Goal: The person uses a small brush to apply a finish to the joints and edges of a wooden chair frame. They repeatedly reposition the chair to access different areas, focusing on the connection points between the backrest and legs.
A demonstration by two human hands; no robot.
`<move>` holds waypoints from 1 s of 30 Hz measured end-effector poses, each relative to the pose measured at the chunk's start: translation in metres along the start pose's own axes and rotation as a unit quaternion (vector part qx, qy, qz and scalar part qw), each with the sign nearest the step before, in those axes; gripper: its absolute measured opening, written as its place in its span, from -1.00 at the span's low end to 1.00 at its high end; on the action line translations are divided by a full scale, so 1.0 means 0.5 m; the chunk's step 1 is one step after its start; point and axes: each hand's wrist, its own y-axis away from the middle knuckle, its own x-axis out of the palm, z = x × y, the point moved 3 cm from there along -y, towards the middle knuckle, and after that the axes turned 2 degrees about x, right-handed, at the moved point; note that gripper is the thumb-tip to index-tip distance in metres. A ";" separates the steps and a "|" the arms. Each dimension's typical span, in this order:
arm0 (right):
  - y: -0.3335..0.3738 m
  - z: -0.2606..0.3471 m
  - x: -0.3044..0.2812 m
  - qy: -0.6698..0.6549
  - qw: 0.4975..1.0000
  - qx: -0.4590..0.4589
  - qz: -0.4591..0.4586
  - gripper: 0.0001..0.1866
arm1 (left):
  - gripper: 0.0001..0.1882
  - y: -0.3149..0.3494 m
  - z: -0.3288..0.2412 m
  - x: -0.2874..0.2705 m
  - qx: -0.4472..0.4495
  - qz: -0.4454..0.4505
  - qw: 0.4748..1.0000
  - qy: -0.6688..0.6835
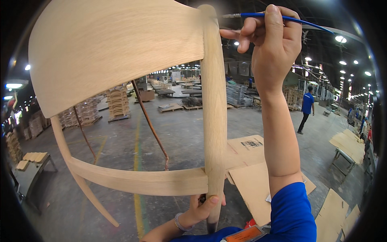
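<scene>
A pale wooden chair frame (169, 182) fills the left and middle of the head view, with a wide curved backrest (121, 44) and a round upright post (214, 105). My right hand (276, 40) is raised at the upper right, pinching a thin blue paintbrush (290, 19). The brush tip points left, close to the top of the post; blur there hides whether it touches. One right finger extends toward the post's side. Lower down, my left hand (205, 205) wraps round the same post just below the seat rail, a band on its wrist.
Flat cardboard sheets (252, 189) lie below my right arm. Two thin brown rods (150, 121) show behind the chair. Stacked wooden parts (118, 103) stand far left; a table with panels (350, 147) is at right. A person in a blue shirt (307, 105) is on the floor beyond.
</scene>
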 end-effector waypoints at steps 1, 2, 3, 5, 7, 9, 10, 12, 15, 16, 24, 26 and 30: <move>0.000 -0.003 -0.004 -0.006 1.000 0.010 -0.007 -0.82 | -0.16 0.000 0.001 0.001 0.002 -0.002 1.000 -0.003; 0.000 -0.007 -0.008 -0.012 1.000 0.020 -0.015 -0.82 | -0.16 -0.001 0.002 0.001 0.004 -0.003 1.000 -0.006; 0.001 -0.011 -0.013 -0.018 0.999 0.030 -0.022 -0.82 | -0.16 -0.001 0.003 0.001 0.004 -0.003 1.000 -0.007; 0.001 -0.013 -0.020 -0.015 1.000 0.009 0.018 -0.81 | -0.16 -0.002 0.005 -0.001 0.004 -0.004 1.000 -0.009; 0.006 -0.018 -0.027 -0.019 0.999 0.001 0.034 -0.81 | -0.16 -0.002 0.007 -0.003 0.004 -0.008 1.000 -0.013; 0.013 -0.023 -0.034 -0.030 0.999 0.007 0.026 -0.82 | -0.16 -0.003 0.009 -0.005 0.008 -0.009 1.000 -0.017; 0.016 -0.025 -0.036 -0.032 0.999 0.005 0.024 -0.82 | -0.17 -0.004 0.010 -0.004 0.010 -0.008 1.000 -0.019; 0.018 -0.028 -0.039 -0.035 0.999 0.003 0.019 -0.82 | -0.17 -0.003 0.010 -0.001 0.015 -0.012 1.000 -0.021; 0.019 -0.031 -0.041 -0.036 0.999 -0.007 0.011 -0.82 | -0.19 -0.004 0.013 0.002 0.019 -0.024 0.999 -0.020; 0.019 -0.033 -0.042 -0.037 0.999 -0.005 0.010 -0.82 | -0.19 -0.004 0.014 0.003 0.019 -0.026 0.999 -0.020; 0.022 -0.038 -0.054 -0.050 0.999 -0.004 0.010 -0.82 | -0.18 -0.007 0.016 0.009 0.012 -0.034 0.999 -0.041; 0.020 -0.036 -0.057 -0.055 0.998 0.005 0.007 -0.82 | -0.18 -0.007 0.012 0.016 0.018 -0.028 0.998 -0.046; 0.010 -0.028 -0.057 -0.058 0.998 0.001 0.011 -0.82 | -0.16 -0.006 0.008 0.029 0.015 -0.045 0.997 -0.058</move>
